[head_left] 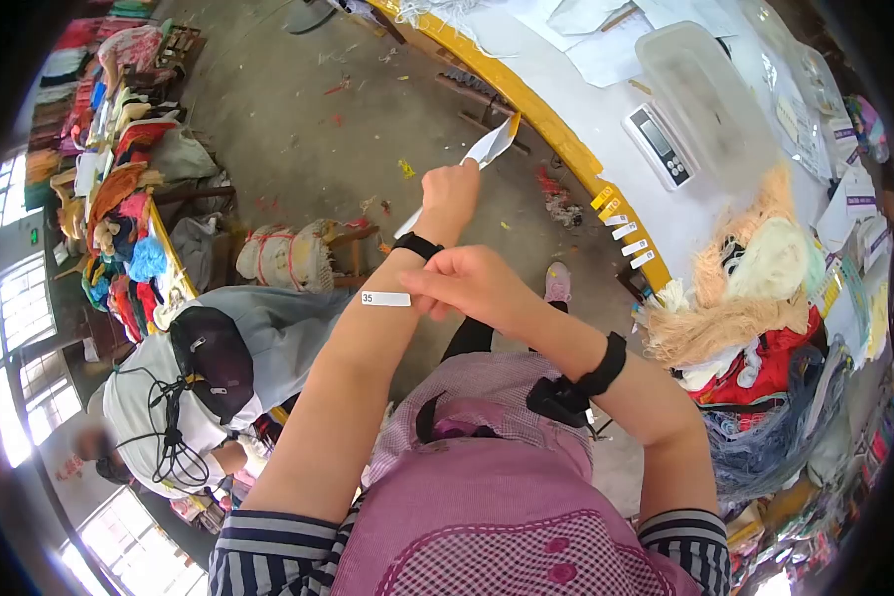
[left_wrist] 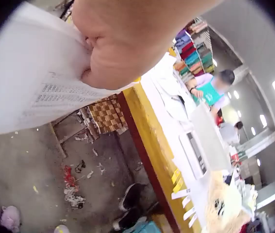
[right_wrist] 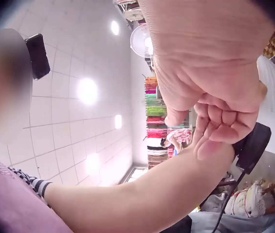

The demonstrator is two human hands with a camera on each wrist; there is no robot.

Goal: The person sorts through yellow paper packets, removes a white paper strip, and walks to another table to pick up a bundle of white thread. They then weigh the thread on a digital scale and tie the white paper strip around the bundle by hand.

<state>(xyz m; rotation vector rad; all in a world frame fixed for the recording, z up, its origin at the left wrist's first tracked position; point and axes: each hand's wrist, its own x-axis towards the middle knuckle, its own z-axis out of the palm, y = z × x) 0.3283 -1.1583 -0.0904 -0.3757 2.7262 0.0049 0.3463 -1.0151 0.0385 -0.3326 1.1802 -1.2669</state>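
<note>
A white printed sheet [left_wrist: 55, 92] is gripped by my left hand [head_left: 451, 202], which reaches forward over the floor; most of it is hidden behind the hand in the head view. Close behind that wrist, my right hand [head_left: 482, 286] pinches the right end of a small white label strip [head_left: 385, 298] marked 35. This strip overlaps my left forearm in the head view. In the right wrist view, the curled fingers [right_wrist: 220, 138] are right at the left forearm, and the strip is hidden.
Several yellow and white numbered labels [head_left: 626, 230] line the yellow edge of the white table [head_left: 606, 109]. On it are a digital scale [head_left: 658, 147], a translucent plastic bin [head_left: 705, 89] and heaps of yarn [head_left: 755, 298]. A person in grey clothing [head_left: 288, 328] is at the left.
</note>
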